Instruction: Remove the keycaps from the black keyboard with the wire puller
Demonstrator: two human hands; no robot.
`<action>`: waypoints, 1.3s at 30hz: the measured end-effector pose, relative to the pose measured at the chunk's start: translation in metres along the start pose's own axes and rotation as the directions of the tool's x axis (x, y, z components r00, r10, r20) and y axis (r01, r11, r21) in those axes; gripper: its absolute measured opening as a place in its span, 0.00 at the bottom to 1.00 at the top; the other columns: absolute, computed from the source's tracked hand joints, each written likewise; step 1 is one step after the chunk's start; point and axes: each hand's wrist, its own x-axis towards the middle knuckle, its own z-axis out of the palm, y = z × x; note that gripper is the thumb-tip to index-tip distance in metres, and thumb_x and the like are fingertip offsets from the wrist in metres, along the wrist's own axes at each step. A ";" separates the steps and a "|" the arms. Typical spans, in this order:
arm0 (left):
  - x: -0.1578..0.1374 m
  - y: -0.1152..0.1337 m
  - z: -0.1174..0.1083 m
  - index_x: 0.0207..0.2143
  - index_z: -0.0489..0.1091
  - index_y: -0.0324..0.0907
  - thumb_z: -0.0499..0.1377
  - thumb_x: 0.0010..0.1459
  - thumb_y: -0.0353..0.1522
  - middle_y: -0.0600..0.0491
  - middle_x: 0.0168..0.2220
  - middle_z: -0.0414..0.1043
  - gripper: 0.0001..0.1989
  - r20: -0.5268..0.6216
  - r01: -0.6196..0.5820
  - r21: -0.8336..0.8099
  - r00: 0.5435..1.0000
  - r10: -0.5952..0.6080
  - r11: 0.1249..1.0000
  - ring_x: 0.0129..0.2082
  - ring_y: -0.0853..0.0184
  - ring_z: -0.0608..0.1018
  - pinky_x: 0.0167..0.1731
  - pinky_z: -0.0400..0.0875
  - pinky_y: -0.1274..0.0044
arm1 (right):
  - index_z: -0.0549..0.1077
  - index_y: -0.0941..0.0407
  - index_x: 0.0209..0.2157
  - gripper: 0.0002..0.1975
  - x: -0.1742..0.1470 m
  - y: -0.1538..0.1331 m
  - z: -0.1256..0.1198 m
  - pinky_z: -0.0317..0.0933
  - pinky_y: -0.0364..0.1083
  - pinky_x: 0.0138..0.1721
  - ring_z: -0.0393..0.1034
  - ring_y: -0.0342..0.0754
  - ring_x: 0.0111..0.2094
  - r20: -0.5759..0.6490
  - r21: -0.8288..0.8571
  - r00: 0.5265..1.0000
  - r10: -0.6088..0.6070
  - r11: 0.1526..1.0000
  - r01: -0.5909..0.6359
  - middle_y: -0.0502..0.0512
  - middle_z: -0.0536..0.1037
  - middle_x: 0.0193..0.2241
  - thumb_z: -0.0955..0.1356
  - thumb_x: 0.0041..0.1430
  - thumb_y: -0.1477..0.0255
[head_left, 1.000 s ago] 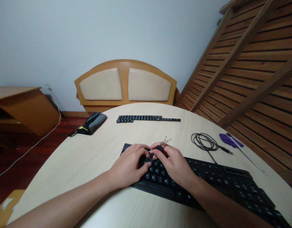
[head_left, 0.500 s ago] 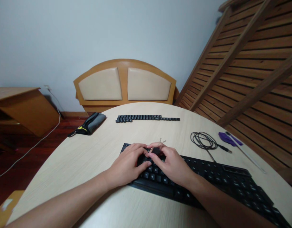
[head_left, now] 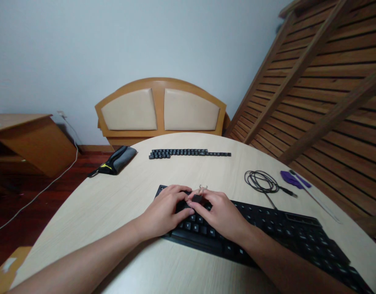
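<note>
A black keyboard (head_left: 196,241) lies at a slant on the table under both my hands. My right hand (head_left: 220,208) is closed in a pinch around a small keycap puller (head_left: 197,198). Its dark body shows between thumb and fingers, and its thin bent wire prongs stick up past the knuckles, away from me. My left hand (head_left: 163,210) rests over the keyboard's left part, thumb and curved fingers apart, fingertips touching or nearly touching those of my right hand. Keys under the fingers are hidden.
A row of loose black keycaps (head_left: 178,152) lies at the table's far side. A grey-black pouch (head_left: 122,158) is at the left edge. On the right are the coiled cable (head_left: 261,181), a purple cloth (head_left: 288,178) and a thin white brush (head_left: 316,198).
The puller's wire prongs have shifted left and toward me, closer to my right fingers. My right fingertips have moved slightly left; my left hand stays almost still.
</note>
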 end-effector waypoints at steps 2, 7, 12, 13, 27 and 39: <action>0.001 0.000 -0.001 0.45 0.74 0.48 0.60 0.61 0.36 0.50 0.55 0.70 0.10 0.012 -0.007 0.005 1.000 0.006 1.000 0.55 0.58 0.70 0.57 0.62 0.64 | 0.75 0.53 0.38 0.05 -0.001 0.000 0.000 0.67 0.45 0.43 0.76 0.48 0.37 0.016 -0.020 1.000 -0.009 1.000 0.009 0.51 0.81 0.36 0.67 0.62 0.73; 0.002 -0.001 0.000 0.40 0.76 0.48 0.62 0.61 0.37 0.52 0.54 0.71 0.07 0.005 0.004 -0.010 1.000 -0.003 1.000 0.54 0.58 0.71 0.56 0.62 0.65 | 0.76 0.53 0.38 0.07 -0.002 -0.001 -0.001 0.67 0.46 0.47 0.76 0.48 0.41 0.009 -0.063 0.997 -0.080 0.995 0.080 0.52 0.81 0.37 0.65 0.64 0.73; 0.002 -0.003 0.001 0.38 0.76 0.47 0.62 0.60 0.36 0.52 0.55 0.71 0.06 0.007 0.005 -0.014 1.000 -0.005 1.000 0.54 0.59 0.71 0.57 0.61 0.66 | 0.76 0.54 0.38 0.10 -0.003 -0.003 0.002 0.67 0.47 0.46 0.77 0.49 0.40 0.023 -0.160 0.993 -0.113 0.980 0.115 0.54 0.81 0.37 0.63 0.66 0.73; 0.002 -0.003 0.001 0.38 0.76 0.47 0.62 0.60 0.36 0.52 0.55 0.71 0.05 0.010 0.005 -0.019 1.000 -0.004 1.000 0.54 0.59 0.71 0.57 0.61 0.66 | 0.76 0.54 0.38 0.10 -0.003 -0.003 0.003 0.67 0.47 0.46 0.77 0.50 0.40 0.025 -0.169 0.993 -0.116 0.979 0.118 0.54 0.81 0.37 0.62 0.66 0.73; 0.004 -0.002 0.002 0.40 0.75 0.46 0.63 0.58 0.30 0.54 0.50 0.75 0.07 -0.057 -0.011 -0.168 0.998 0.002 0.986 0.52 0.62 0.72 0.56 0.62 0.69 | 0.74 0.54 0.37 0.07 -0.005 0.001 0.006 0.72 0.45 0.41 0.77 0.50 0.41 -0.109 -0.041 0.994 0.013 0.999 -0.017 0.54 0.80 0.39 0.65 0.65 0.68; 0.003 -0.004 0.005 0.43 0.72 0.44 0.63 0.58 0.31 0.52 0.39 0.77 0.10 -0.119 0.030 -0.240 0.991 -0.060 0.970 0.44 0.62 0.75 0.48 0.66 0.70 | 0.71 0.55 0.35 0.07 0.000 0.005 0.005 0.73 0.44 0.30 0.78 0.50 0.31 -0.230 0.105 0.958 0.173 0.983 -0.152 0.54 0.79 0.31 0.68 0.60 0.66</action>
